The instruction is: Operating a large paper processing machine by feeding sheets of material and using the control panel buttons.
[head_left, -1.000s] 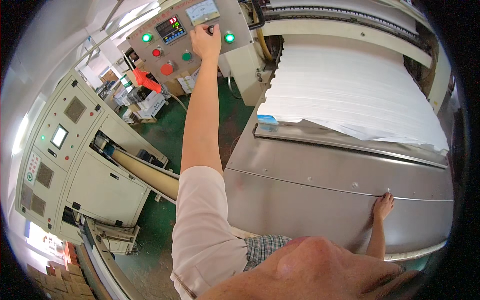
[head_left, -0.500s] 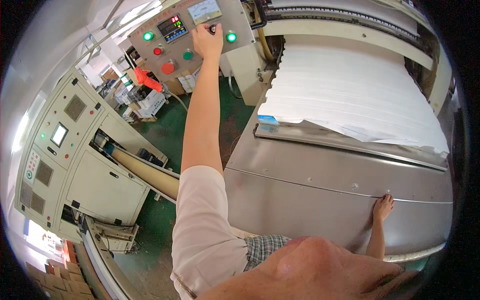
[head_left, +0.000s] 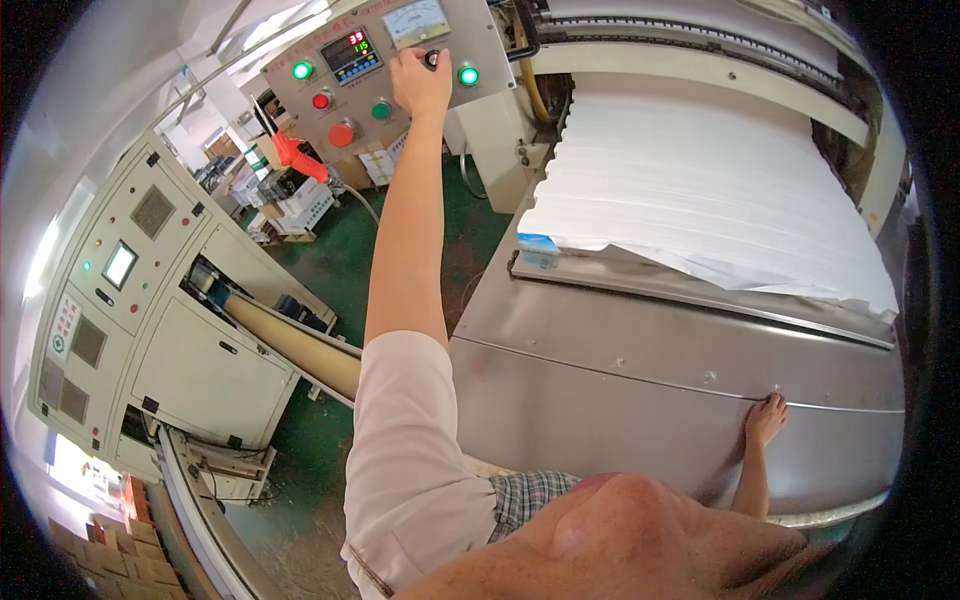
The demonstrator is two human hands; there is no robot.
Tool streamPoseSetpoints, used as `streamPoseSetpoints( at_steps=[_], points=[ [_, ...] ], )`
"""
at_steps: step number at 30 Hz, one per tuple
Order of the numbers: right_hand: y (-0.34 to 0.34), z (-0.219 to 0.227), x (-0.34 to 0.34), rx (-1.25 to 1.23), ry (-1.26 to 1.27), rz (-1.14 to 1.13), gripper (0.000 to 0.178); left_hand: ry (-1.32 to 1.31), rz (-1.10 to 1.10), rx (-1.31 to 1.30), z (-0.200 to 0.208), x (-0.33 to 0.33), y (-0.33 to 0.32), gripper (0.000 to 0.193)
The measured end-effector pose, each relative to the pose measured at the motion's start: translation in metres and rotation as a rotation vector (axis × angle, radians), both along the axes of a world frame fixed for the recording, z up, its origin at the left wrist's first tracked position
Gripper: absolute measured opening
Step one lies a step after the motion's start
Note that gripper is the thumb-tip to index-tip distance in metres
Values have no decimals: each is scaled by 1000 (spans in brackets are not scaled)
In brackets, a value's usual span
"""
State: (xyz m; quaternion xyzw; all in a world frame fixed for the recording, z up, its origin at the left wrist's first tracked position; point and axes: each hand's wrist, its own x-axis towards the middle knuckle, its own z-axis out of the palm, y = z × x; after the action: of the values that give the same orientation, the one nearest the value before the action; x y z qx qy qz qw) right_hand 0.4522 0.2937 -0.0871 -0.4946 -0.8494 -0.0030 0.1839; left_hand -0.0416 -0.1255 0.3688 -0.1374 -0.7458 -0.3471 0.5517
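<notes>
At the top of the view, my left hand [head_left: 420,85] is raised to a grey control panel [head_left: 290,100], its fingers closed round a small black knob [head_left: 432,60]. A round green lit button [head_left: 468,76] sits just right of that hand, and a dial meter [head_left: 416,22] above it. Low on the right, my right hand [head_left: 767,420] rests on the metal table [head_left: 600,400], fingertips at the seam between two plates and nothing seen in it. Beyond the seam, a wide white sheet [head_left: 690,190] in rippled layers comes out of the machine; a blue patch shows at its near left corner.
A digital display [head_left: 351,55], a red button [head_left: 341,134] and a green button [head_left: 381,110] share the panel. An orange-red handled tool [head_left: 300,158] hangs beside it. To the left stand a cream cabinet [head_left: 200,370] and a long pale roller [head_left: 290,345]. Cardboard boxes [head_left: 120,560] are stacked lower left.
The red figures on the display have changed. Both hands keep their places, the left on the knob and the right on the table; the view has shifted very slightly.
</notes>
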Motion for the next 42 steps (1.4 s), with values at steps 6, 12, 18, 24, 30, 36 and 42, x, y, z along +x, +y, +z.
streamPoseSetpoints(
  at_steps=[6,12,18,24,30,36,42],
  points=[
    [0,0,0,1,1,-4,28,5,12,-9,0,-2,0,36],
    [-3,2,0,26,13,4,28,5,6,-9,-1,-4,-1,36],
    [-3,2,1,35,24,8,27,13,0,-9,-1,-3,-1,36],
    [-4,4,1,34,33,13,25,-2,-6,-16,-1,-1,-1,36],
    [-2,1,1,46,28,7,24,15,4,-31,-1,-4,-1,36],
    [-1,-1,0,63,7,-5,24,21,9,-28,-1,-5,-1,36],
    [-1,-1,1,67,23,3,24,9,3,-18,-1,-3,-1,36]
  ],
)
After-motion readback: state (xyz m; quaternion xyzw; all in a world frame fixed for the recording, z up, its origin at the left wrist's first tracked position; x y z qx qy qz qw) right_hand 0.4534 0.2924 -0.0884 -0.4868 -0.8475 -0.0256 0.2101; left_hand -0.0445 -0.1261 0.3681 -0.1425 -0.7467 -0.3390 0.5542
